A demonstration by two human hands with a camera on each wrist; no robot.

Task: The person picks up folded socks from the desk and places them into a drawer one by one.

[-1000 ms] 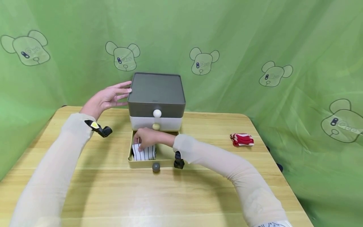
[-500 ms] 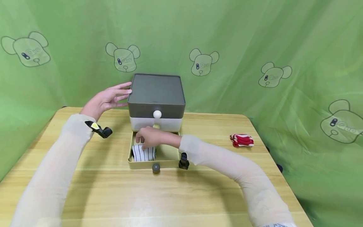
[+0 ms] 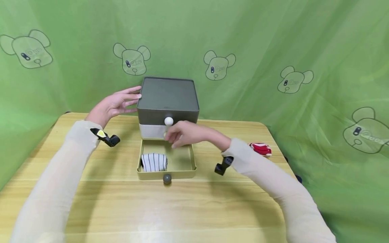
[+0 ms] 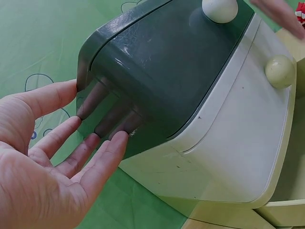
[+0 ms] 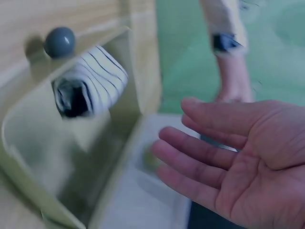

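Note:
A small drawer cabinet stands at the back of the table, dark grey on top and white in the middle. Its bottom drawer, yellow-green with a grey knob, is pulled out. Inside, at the left, lies a rolled white cloth with dark stripes, perhaps a sock. With spread fingers my left hand touches the cabinet's left side; the left wrist view shows the fingertips on the dark wall. My right hand hovers above the drawer's right part, fingers loosely bent, holding nothing.
A folded red and white cloth lies on the right of the wooden table, partly behind the right sleeve. The upper drawers are closed, with a white knob and a yellowish knob. A green curtain hangs behind.
My right hand has let go of the striped roll, risen from it and moved right. The roll stays in the drawer. My left hand has kept its place on the cabinet.

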